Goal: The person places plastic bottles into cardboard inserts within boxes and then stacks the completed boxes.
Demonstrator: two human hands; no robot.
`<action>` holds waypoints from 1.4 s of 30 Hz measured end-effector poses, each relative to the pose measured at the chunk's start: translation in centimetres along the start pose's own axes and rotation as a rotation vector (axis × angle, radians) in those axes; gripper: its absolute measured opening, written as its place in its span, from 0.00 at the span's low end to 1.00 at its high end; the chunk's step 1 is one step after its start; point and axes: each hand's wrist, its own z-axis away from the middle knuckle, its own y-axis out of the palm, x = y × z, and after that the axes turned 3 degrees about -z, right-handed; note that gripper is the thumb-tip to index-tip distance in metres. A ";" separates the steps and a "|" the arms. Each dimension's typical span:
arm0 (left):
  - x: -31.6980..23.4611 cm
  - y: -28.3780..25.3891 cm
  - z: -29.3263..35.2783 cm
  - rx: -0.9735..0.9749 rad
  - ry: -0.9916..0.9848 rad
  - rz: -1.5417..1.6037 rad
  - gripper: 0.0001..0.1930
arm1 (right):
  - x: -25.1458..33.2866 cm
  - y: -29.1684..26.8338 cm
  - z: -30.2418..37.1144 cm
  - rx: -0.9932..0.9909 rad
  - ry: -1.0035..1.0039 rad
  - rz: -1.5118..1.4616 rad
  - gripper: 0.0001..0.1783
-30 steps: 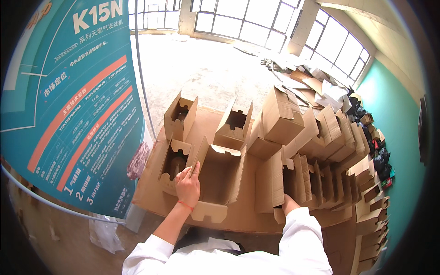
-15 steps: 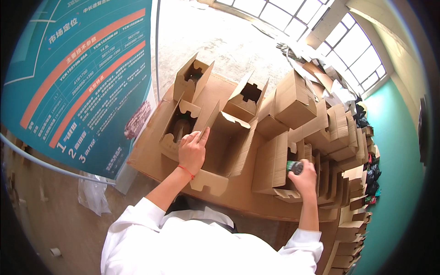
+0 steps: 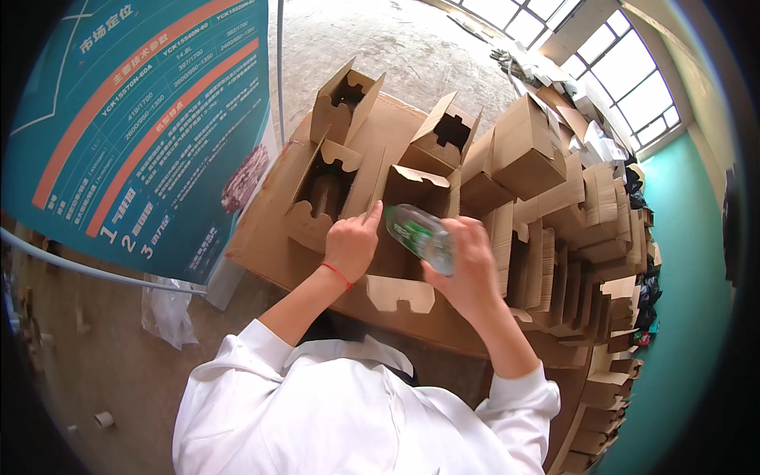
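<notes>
My right hand (image 3: 469, 261) grips a clear bottle with a green label (image 3: 410, 227). It holds the bottle tilted, green cap toward the left, above an open cardboard box (image 3: 402, 255) in front of me. My left hand (image 3: 352, 244), with a red cord at its wrist, pinches the box's left flap (image 3: 375, 186). The box's near flap (image 3: 400, 294) is folded outward and has a notch in its edge. Left of it stands another open box (image 3: 311, 224) with notched cardboard inside. The inside of the middle box is partly hidden by the bottle and my hand.
Two more open boxes (image 3: 339, 119) (image 3: 434, 146) stand at the table's far side. A closed-looking carton (image 3: 529, 158) and rows of upright open cartons (image 3: 574, 293) fill the right. A large blue-green poster stand (image 3: 158, 142) rises at the left, beside a plastic bag (image 3: 168, 315).
My right hand has moved left from the cartons on the right, carrying the bottle over the middle box. My left hand stays at the flap. The view has shifted slightly.
</notes>
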 end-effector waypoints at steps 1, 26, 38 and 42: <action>-0.1 0.2 0.0 -0.041 0.015 0.008 0.23 | -0.2 2.2 -0.7 0.023 -0.016 0.075 0.35; -0.2 -2.6 1.7 0.256 0.147 0.015 0.34 | -4.8 9.2 -6.3 0.063 -0.058 0.089 0.25; -2.6 -3.5 1.6 0.131 0.062 0.182 0.48 | -9.4 8.1 -6.8 0.387 0.110 0.355 0.18; -3.2 -0.9 -0.5 0.129 0.043 -0.111 0.40 | -11.6 9.6 -7.6 -0.007 -0.050 -0.174 0.21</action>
